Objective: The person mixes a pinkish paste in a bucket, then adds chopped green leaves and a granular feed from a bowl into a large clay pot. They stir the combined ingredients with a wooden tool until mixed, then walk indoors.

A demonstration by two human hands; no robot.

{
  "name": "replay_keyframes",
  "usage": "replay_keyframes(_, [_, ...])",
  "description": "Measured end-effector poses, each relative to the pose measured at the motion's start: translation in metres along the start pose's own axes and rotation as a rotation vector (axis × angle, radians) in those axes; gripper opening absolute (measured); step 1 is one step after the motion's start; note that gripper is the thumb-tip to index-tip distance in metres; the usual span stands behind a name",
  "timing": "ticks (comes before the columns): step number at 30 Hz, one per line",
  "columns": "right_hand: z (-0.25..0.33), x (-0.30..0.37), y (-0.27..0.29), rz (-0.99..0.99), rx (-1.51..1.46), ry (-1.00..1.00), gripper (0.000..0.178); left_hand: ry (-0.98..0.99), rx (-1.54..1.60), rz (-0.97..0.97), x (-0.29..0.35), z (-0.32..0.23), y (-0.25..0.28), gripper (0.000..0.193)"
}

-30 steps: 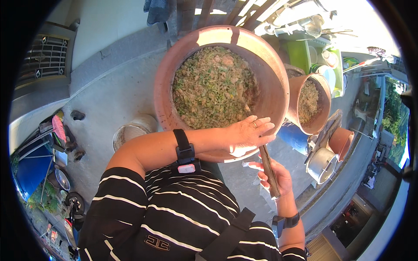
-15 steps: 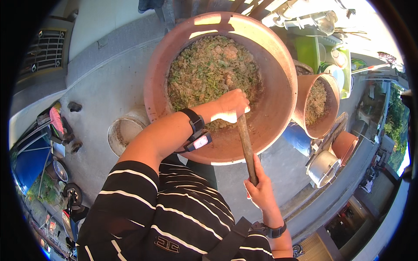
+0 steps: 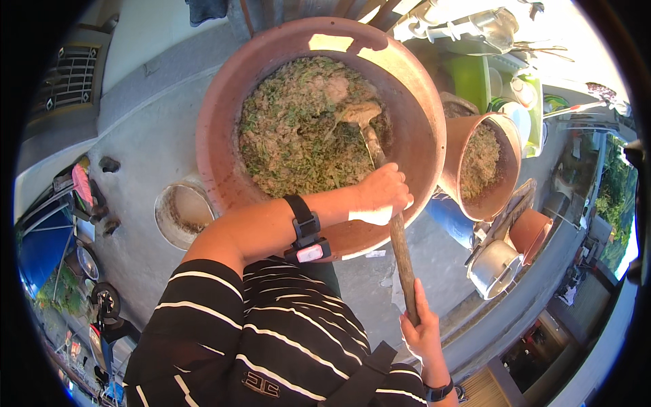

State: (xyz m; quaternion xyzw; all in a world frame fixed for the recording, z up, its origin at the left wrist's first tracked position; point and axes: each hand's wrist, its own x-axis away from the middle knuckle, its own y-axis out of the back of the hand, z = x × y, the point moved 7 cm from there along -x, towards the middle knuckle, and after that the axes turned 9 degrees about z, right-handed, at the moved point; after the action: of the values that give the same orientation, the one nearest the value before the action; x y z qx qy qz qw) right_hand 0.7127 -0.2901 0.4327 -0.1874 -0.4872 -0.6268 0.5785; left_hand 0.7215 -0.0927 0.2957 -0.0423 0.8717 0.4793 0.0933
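A large reddish-brown tub (image 3: pixel 422 136) stands in front of me, holding a damp brown and green chopped mash (image 3: pixel 291 129). My left hand (image 3: pixel 383 193) grips the middle of a long wooden-handled tool (image 3: pixel 401 254) over the tub's near rim. Lower down, outside the tub, my right hand (image 3: pixel 424 329) is closed around the handle's end. The tool's tan head (image 3: pixel 359 112) shows at the mash surface, partly buried, so its kind is unclear. Black straps circle both wrists, and the left one carries a small device.
Right of the tub, a smaller brown bucket (image 3: pixel 498 193) tilts with similar mash inside. Beyond stand a metal pot (image 3: pixel 491 268), an orange-brown pot (image 3: pixel 530 234) and a green rack (image 3: pixel 471 85) with dishes. A pale bucket (image 3: pixel 183 214) sits on the concrete at the left.
My hands have shifted right and down along with the handle. The tool's head now shows in the mash, where my left hand covered that area before. The tub appears further left.
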Motion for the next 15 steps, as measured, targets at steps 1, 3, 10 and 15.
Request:
replay_keyframes(1, [0.006, -0.031, -0.002, -0.013, -0.086, 0.057, 0.080, 0.036, -0.004, -0.048, -0.002, 0.033, 0.012, 0.008])
replay_keyframes(3, [0.006, -0.072, -0.014, 0.078, -0.141, 0.031, 0.082, 0.021, -0.033, 0.066, -0.001, 0.065, 0.002, 0.009])
replay_keyframes(10, [-0.048, 0.037, -0.022, 0.151, -0.196, -0.197, 0.082, -0.032, 0.145, 0.335, 0.018, -0.047, -0.088, 0.013])
replay_keyframes(15, [-0.021, 0.025, 0.009, 0.098, -0.209, -0.110, 0.079, 0.004, 0.091, 0.116, -0.005, -0.028, -0.020, 0.012])
